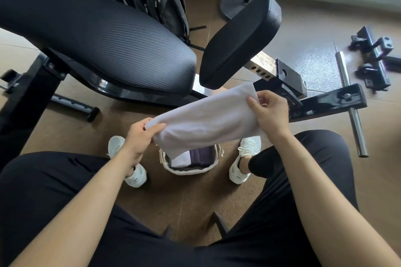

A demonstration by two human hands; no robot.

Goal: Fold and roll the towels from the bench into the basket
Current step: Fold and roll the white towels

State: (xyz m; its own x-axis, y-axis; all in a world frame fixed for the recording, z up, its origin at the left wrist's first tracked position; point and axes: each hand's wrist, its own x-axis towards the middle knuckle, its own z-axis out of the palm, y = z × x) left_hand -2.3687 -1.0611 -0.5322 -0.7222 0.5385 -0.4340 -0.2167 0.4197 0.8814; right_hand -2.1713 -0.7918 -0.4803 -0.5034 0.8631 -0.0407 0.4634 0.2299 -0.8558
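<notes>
Brown gym floor (178, 199), black padded bench (104, 34) ahead. My left hand (141, 134) and right hand (269, 112) pinch the ends of a folded white towel (206, 119) above the woven basket (188, 170) between my shoes.

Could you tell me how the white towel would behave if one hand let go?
Probably floppy: the white towel sags between the left hand and right hand. Likely light, since finger pinches hold it. A released end would probably drop toward the basket.
</notes>
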